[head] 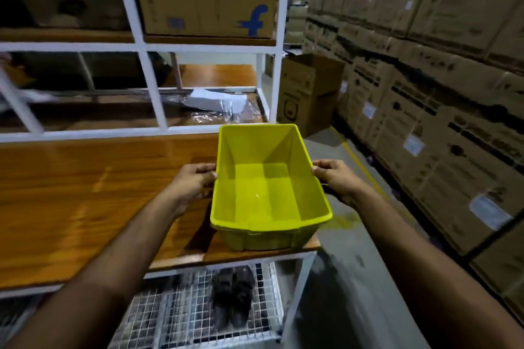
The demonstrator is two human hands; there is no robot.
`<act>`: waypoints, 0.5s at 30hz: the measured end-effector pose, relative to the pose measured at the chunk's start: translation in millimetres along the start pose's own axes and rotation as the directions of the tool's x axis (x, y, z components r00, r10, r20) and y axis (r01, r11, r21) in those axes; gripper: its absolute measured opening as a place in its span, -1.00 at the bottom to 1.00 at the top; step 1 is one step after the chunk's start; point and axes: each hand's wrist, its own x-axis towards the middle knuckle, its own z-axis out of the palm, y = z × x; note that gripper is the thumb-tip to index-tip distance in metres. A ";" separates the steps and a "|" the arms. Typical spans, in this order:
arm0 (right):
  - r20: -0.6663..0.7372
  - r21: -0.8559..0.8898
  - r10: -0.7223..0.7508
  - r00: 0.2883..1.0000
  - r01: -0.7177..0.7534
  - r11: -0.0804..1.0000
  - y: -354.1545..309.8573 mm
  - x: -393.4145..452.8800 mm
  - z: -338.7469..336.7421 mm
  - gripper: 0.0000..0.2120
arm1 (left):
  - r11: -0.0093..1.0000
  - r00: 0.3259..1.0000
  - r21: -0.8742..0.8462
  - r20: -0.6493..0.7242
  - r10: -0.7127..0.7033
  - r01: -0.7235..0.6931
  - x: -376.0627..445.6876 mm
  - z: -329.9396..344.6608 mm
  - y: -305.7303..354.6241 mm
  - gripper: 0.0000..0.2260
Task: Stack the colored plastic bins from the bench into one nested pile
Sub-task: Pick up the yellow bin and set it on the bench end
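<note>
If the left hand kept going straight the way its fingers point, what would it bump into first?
The left hand points right, into the side wall of the yellow bin. Its fingers already grip that rim, so the bin stops it at once.

**Bin at the bench's right end, between your hands**

You have the bin (269, 187) at the right end of the bench (85, 193), its far end pointing away from you. Your left hand (194, 180) is on its left rim, your right hand (336, 178) on its right rim. Behind the bench stands the shelf rack (141, 45), with a cardboard box (204, 0) on an upper shelf. Below the bench top lies a wire-mesh shelf (175, 314). Stacked cartons (425, 65) line the aisle to your right.
</note>
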 end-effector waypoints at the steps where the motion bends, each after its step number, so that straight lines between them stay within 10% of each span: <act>1: 0.006 -0.007 0.001 1.000 -0.001 1.000 2.3 3.5 -1.5 -0.73 | 1.000 1.000 0.011 -0.004 -0.003 0.003 -0.4 0.8 -1.6 -0.73; 15: -0.018 -0.040 -0.014 1.000 0.013 0.999 20.4 6.4 -16.2 -0.71 | 0.998 0.999 0.051 -0.011 0.037 -0.036 -3.0 19.9 -20.3 -0.64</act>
